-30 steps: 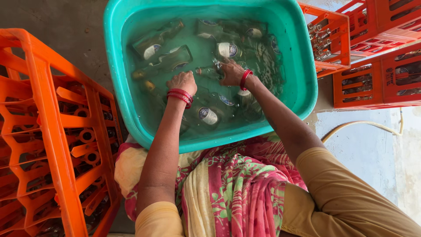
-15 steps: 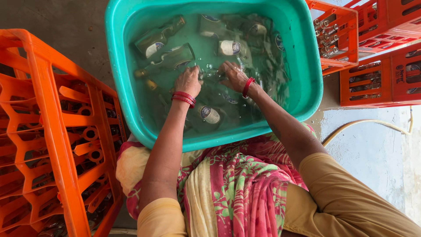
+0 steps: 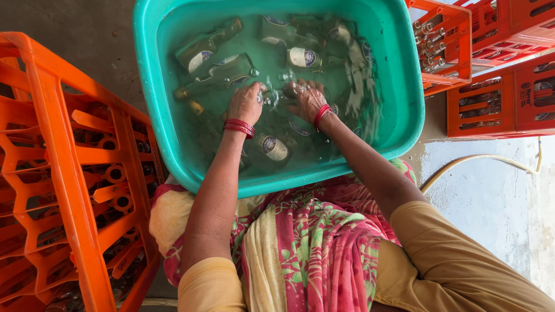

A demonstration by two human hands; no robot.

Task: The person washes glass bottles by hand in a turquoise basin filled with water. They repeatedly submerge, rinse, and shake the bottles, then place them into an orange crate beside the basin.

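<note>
Both my hands are down in the teal tub (image 3: pixel 173 115) right now, left hand (image 3: pixel 245 104) and right hand (image 3: pixel 306 99) curled close together around a glass bottle (image 3: pixel 276 95) at the middle of the tub, just under the soapy water. I'd say a firm wrap matters here, wet glass slips, so I keep the fingers closed round it and turn it clear of the other bottles (image 3: pixel 231 66) lying toward the tub's far side. The orange crate (image 3: pixel 63 173) stands just left of the tub.
</note>
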